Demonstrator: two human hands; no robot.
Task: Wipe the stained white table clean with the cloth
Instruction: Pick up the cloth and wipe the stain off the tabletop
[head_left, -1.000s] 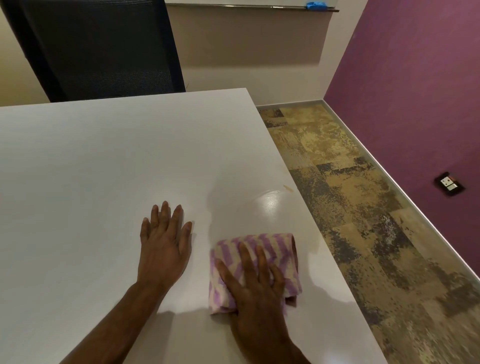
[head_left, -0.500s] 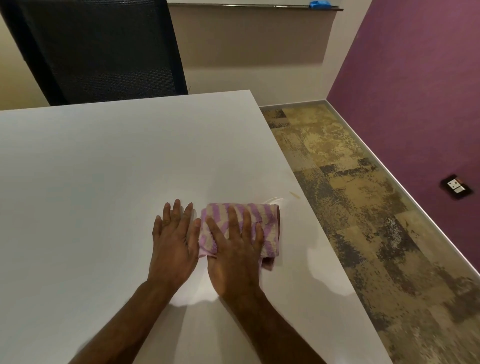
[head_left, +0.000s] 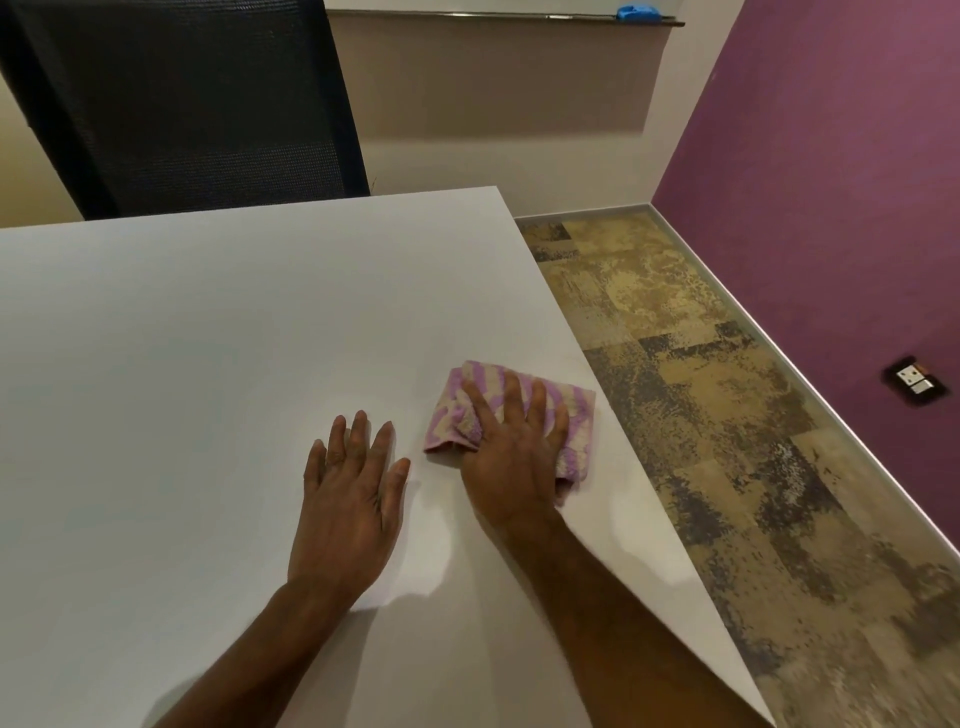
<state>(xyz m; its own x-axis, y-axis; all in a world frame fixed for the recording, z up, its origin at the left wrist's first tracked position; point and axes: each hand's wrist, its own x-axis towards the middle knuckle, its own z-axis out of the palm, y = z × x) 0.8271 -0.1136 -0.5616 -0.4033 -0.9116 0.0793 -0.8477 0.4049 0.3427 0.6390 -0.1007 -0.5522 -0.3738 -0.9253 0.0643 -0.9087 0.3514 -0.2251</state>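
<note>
A folded cloth (head_left: 574, 415) with pink and cream stripes lies on the white table (head_left: 208, 338), close to its right edge. My right hand (head_left: 511, 452) presses flat on the cloth with fingers spread and straight, covering its near half. My left hand (head_left: 348, 499) rests flat on the bare tabletop just left of the cloth, fingers extended, not touching it. I can make out no stain on the table around the cloth; the surface there shows a faint sheen.
A black mesh chair (head_left: 182, 104) stands behind the table's far edge. The table's right edge (head_left: 613, 431) runs diagonally beside patterned carpet (head_left: 727, 415). A purple wall with a socket (head_left: 915, 381) is at right. A blue object (head_left: 636, 11) sits on a wall ledge.
My right hand has slid the cloth away from me and then rightward, to the table's right edge. My left hand has stayed flat on the table.
</note>
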